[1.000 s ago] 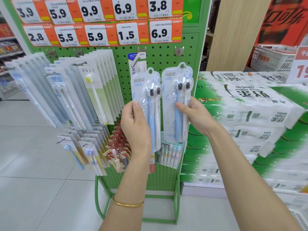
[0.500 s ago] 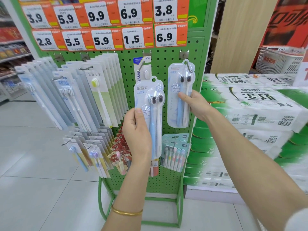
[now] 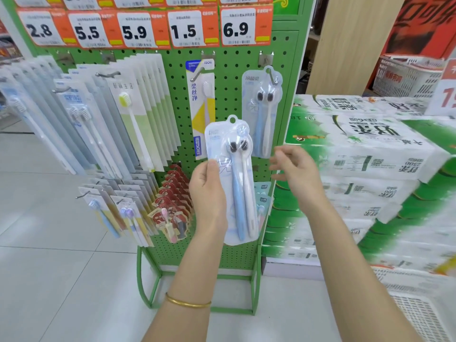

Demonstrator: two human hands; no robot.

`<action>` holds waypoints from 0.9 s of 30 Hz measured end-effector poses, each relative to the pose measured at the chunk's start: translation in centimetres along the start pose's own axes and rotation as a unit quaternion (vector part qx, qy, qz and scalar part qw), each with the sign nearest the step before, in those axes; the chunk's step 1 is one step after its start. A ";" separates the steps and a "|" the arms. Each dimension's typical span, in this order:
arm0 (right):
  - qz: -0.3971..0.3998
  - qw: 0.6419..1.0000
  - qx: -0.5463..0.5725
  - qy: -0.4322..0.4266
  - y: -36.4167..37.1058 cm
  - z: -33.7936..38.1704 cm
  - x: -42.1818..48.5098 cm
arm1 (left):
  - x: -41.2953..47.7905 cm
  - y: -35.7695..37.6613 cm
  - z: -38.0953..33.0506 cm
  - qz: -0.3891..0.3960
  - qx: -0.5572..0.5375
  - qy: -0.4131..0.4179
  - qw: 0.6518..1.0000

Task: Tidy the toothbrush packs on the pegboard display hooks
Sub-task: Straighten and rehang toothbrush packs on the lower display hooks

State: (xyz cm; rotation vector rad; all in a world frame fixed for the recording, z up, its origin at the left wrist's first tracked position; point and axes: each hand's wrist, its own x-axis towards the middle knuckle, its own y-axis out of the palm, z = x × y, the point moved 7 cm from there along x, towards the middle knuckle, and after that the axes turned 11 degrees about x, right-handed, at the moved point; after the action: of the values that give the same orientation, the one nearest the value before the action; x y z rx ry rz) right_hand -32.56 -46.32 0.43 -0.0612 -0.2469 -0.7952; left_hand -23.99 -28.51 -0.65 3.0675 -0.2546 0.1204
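My left hand [image 3: 208, 193] grips a twin toothbrush pack [image 3: 234, 174], blue and white brushes in a clear blister, held upright in front of the green pegboard [image 3: 229, 70]. A matching twin pack [image 3: 262, 112] hangs on the upper right hook [image 3: 272, 75]. My right hand [image 3: 293, 170] hovers just below that hung pack with loosely spread fingers, holding nothing. A single white-and-yellow toothbrush pack [image 3: 202, 107] hangs on the hook to its left.
Rows of toothbrush packs [image 3: 118, 119] fill the hooks on the left, with smaller packs [image 3: 128, 213] and red packs [image 3: 175, 201] below. Price tags [image 3: 138, 30] run along the top. Stacked green-and-white tissue cases [image 3: 365, 174] stand right beside the rack.
My right hand lifted the second twin pack onto the upper right hook, let go of it and dropped below it. My left hand moved its pack a little right and lower.
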 end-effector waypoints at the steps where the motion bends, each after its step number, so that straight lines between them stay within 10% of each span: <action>1: 0.032 0.999 0.009 0.027 0.8 -1.1 -1.6 | -0.2 0.5 0.9 0.010 -0.008 -0.026 1.000; 5: 0.063 0.996 -0.030 0.051 1.6 -4.8 -5.5 | -1.5 2.6 3.8 0.058 -0.018 -0.093 0.994; 11: 0.016 0.996 0.046 0.070 0.5 -6.9 -9.2 | -3.0 4.8 1.9 0.040 0.153 0.054 0.986; 27: -0.120 0.949 0.264 0.127 -1.7 -9.0 -9.8 | -8.8 6.0 6.2 0.206 0.456 0.245 0.830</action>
State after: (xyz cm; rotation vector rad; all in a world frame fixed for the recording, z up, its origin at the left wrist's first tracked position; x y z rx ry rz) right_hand -38.61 -41.98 -10.69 0.5829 -0.2184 -0.9462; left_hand -33.22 -33.42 -7.25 3.5808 -1.0910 1.4102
